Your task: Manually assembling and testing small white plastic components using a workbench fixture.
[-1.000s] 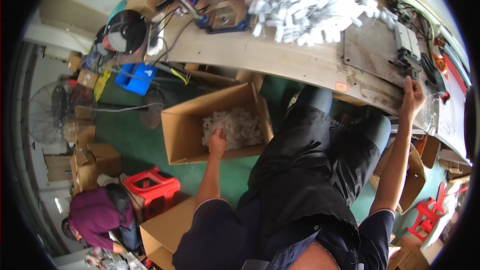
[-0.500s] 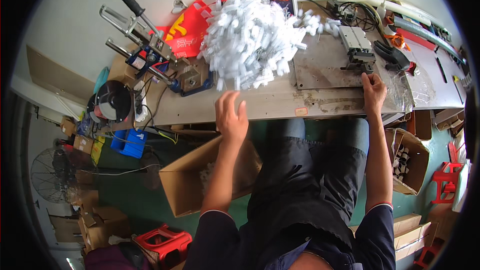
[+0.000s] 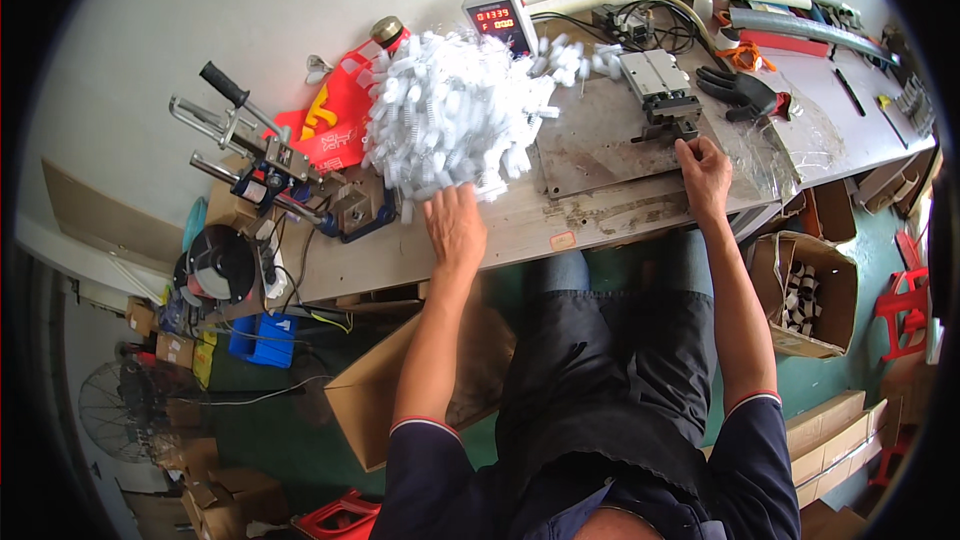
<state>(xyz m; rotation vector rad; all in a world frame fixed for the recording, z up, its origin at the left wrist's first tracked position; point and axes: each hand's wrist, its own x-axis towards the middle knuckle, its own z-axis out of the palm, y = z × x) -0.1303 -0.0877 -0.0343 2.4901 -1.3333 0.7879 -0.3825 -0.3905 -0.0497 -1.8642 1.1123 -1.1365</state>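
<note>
A large heap of small white ribbed plastic pieces (image 3: 450, 115) lies on the workbench. My left hand (image 3: 455, 230) is at its front edge, back of the hand up, fingers stretched forward and touching the nearest pieces; the fingertips are partly lost among them. To the right, a small press fixture (image 3: 660, 85) with a silver block and dark clamp parts stands on a flat metal plate (image 3: 600, 155). My right hand (image 3: 706, 175) is closed in a pinch at the front of the clamp; whatever lies between thumb and finger is too small to make out.
A hand-lever press (image 3: 290, 170) stands left of the heap, beside a red bag (image 3: 335, 135). Behind the heap is a counter with a red display (image 3: 500, 20). A black glove (image 3: 740, 92) lies right of the fixture. An open carton (image 3: 375, 390) sits below the bench.
My left hand has moved forward onto the front of the heap, its thumb no longer spread apart. The right hand stays at the fixture. The whole view has turned and shifted.
</note>
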